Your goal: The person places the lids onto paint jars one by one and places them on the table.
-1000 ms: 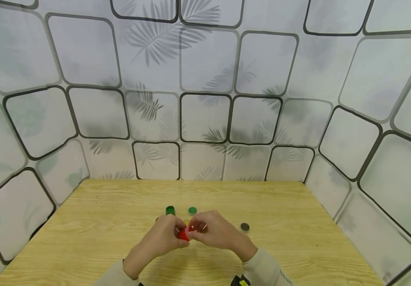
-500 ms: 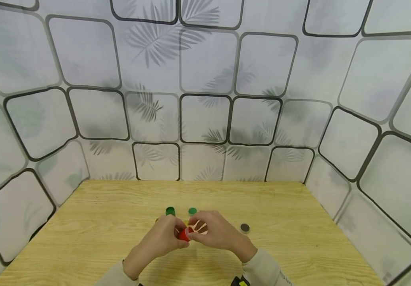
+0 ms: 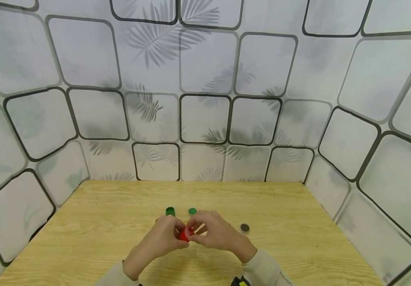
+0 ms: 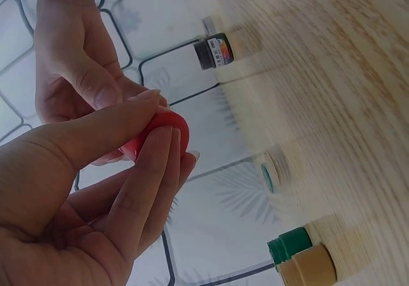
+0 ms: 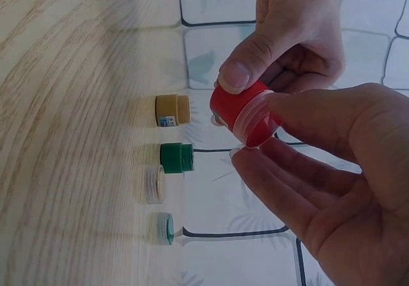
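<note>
My left hand point(image 3: 166, 235) grips a small red paint jar point(image 5: 234, 109) above the table, thumb on one side and fingers on the other. The jar is tilted in the right wrist view, and its mouth faces my right hand point(image 3: 217, 230). A clear lid point(image 5: 253, 119) sits at the jar's mouth, pinched at its edge by the right thumb and fingertips. In the left wrist view the left fingers point(image 4: 150, 184) wrap the red base, and the right hand behind it is partly hidden.
A green jar point(image 3: 170, 211) with its mouth uncovered and a tan jar point(image 5: 167, 111) stand close together beyond the left hand. Nearby lie a green-tinted lid point(image 3: 192, 211) and another clear lid point(image 5: 154, 184). A dark jar point(image 3: 244, 228) stands to the right. Patterned curtain point(image 3: 205, 119) surrounds the table.
The right fingers have shifted slightly around the lid, and more of the red jar's mouth end shows between the hands. The left hand and the jar stay in the same place.
</note>
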Demonstrator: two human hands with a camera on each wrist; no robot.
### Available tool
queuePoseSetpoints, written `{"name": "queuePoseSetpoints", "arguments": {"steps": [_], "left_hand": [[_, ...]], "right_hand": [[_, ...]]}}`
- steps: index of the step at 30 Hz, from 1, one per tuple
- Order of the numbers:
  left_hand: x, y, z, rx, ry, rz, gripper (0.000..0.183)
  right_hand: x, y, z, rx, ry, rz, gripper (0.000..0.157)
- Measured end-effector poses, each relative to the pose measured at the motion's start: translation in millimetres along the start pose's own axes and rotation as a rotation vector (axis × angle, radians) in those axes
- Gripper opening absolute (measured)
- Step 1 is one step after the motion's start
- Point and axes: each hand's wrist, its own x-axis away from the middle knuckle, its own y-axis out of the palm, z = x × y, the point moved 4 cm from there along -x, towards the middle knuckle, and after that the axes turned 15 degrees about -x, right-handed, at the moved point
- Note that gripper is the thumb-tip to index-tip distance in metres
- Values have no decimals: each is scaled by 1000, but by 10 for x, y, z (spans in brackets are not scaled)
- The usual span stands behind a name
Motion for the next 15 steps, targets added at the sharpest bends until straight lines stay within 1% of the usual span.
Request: {"name": "queuePoseSetpoints", "arguments": {"steps": [15], "left_hand": [[-5,7,-6,2,-10,-4,15]], "right_hand": [[-21,-7,31,33,40,14,7]]}}
